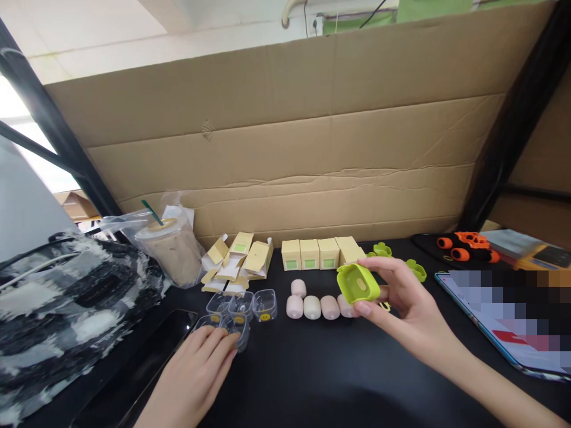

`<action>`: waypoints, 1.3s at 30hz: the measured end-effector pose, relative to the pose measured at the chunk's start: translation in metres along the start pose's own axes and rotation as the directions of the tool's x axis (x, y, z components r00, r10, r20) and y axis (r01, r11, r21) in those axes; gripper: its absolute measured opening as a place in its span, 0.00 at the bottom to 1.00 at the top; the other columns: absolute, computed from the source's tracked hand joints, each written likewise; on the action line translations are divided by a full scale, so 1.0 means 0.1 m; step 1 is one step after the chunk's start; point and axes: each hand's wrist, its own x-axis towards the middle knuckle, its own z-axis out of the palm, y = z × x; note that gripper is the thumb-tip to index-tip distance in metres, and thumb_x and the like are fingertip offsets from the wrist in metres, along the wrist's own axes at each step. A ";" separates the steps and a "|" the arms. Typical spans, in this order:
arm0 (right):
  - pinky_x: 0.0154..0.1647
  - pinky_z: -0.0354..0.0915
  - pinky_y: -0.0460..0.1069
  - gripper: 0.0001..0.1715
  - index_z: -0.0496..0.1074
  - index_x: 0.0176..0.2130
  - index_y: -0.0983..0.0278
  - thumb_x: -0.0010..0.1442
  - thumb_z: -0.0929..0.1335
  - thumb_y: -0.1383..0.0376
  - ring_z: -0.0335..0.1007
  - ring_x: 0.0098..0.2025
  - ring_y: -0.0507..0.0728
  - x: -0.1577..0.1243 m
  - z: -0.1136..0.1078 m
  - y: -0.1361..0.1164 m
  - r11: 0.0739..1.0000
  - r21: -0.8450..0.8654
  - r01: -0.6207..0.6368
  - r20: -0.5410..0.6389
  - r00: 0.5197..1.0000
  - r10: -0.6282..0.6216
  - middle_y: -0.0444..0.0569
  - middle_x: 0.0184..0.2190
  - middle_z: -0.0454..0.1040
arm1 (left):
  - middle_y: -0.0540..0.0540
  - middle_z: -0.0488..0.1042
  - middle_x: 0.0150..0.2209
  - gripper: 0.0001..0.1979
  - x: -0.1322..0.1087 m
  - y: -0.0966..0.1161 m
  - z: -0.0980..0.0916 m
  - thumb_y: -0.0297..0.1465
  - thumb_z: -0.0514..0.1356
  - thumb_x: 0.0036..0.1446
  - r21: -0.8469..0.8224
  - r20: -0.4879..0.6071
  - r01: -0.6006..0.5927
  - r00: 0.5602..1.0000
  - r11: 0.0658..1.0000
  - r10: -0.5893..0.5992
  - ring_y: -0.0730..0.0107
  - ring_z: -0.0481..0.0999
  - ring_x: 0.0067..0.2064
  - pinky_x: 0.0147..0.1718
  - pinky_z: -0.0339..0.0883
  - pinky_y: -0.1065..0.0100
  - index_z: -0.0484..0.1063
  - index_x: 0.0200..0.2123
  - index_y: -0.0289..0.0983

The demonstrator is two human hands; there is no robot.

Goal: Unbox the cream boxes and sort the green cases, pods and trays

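Note:
My right hand [408, 306] pinches a lime-green, cup-like soft case [358, 284] between thumb and fingers, raised above the table with its hollow side facing me. Behind that hand lie green flower-shaped pieces [416, 270]. At the left, my left hand [200, 362] has its fingers together over the nearest of several small clear plastic boxes [264, 306] with yellow stickers; the fingertips are partly hidden among them. Between the hands sit several rounded pink and cream cases [312, 307], one of them partly covered by the green case.
Closed pale-yellow cartons [309, 254] stand in a row behind; opened cartons [241, 245] are heaped left of them. A bagged drink cup [172, 255], a dark phone [138, 359] and a fringed bag [75, 333] occupy the left. Rightward are another phone [504, 345] and an orange-black object [470, 244].

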 end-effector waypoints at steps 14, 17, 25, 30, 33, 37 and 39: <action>0.35 0.73 0.50 0.29 0.59 0.52 0.52 0.55 0.72 0.65 0.73 0.34 0.53 -0.07 0.13 0.05 0.984 -0.150 0.100 0.196 0.978 -0.070 0.48 0.49 0.69 | 0.46 0.76 0.38 0.10 0.49 0.53 -0.06 0.34 0.52 0.62 -0.824 0.360 0.486 0.846 0.290 -0.393 0.68 0.76 0.40 0.40 0.71 0.69 0.71 0.41 0.40; 0.45 0.71 0.52 0.28 0.61 0.52 0.53 0.55 0.71 0.67 0.71 0.47 0.59 -0.08 0.17 0.08 0.954 -0.192 0.229 0.268 0.948 -0.173 0.48 0.49 0.70 | 0.44 0.76 0.38 0.13 0.85 0.77 0.00 0.39 0.56 0.59 -0.805 0.584 0.524 0.781 -0.279 -0.220 0.68 0.75 0.38 0.39 0.71 0.68 0.73 0.38 0.36; 0.51 0.67 0.54 0.37 0.55 0.56 0.53 0.52 0.70 0.71 0.67 0.53 0.60 -0.10 0.17 0.04 0.965 -0.198 0.170 0.292 0.950 -0.107 0.49 0.52 0.68 | 0.43 0.76 0.36 0.10 1.05 0.89 0.20 0.32 0.61 0.56 -0.573 0.613 0.338 0.782 -0.747 -0.116 0.71 0.72 0.37 0.41 0.65 0.71 0.77 0.38 0.33; 0.44 0.69 0.51 0.17 0.64 0.50 0.59 0.60 0.65 0.69 0.72 0.39 0.54 -0.10 0.18 0.03 1.000 -0.018 0.009 0.291 0.957 -0.003 0.49 0.42 0.73 | 0.48 0.71 0.25 0.11 0.94 0.86 0.31 0.36 0.64 0.53 -0.557 0.657 0.328 0.736 -0.763 -0.163 0.77 0.66 0.28 0.30 0.63 0.75 0.78 0.29 0.32; 0.37 0.69 0.48 0.05 0.71 0.37 0.63 0.60 0.68 0.64 0.71 0.33 0.52 -0.07 0.21 0.09 0.991 0.022 -0.135 0.299 0.946 0.123 0.46 0.30 0.73 | 0.47 0.73 0.26 0.11 0.90 0.87 0.36 0.36 0.65 0.51 -0.529 0.699 0.348 0.696 -0.774 -0.165 0.75 0.67 0.29 0.32 0.63 0.73 0.78 0.29 0.32; 0.32 0.68 0.46 0.12 0.70 0.35 0.64 0.53 0.73 0.61 0.71 0.28 0.49 -0.06 0.25 0.17 0.894 0.242 -0.378 0.323 0.900 0.293 0.42 0.26 0.74 | 0.46 0.76 0.27 0.11 0.89 0.88 0.37 0.36 0.68 0.46 -0.602 0.718 0.401 0.651 -0.691 -0.247 0.71 0.70 0.31 0.34 0.63 0.72 0.79 0.30 0.33; 0.32 0.69 0.46 0.14 0.70 0.33 0.64 0.49 0.75 0.61 0.72 0.27 0.49 -0.06 0.26 0.19 0.825 0.308 -0.473 0.359 0.861 0.359 0.41 0.24 0.75 | 0.47 0.77 0.27 0.12 0.89 0.87 0.36 0.35 0.70 0.41 -0.661 0.709 0.430 0.625 -0.615 -0.325 0.69 0.71 0.32 0.34 0.63 0.71 0.79 0.29 0.34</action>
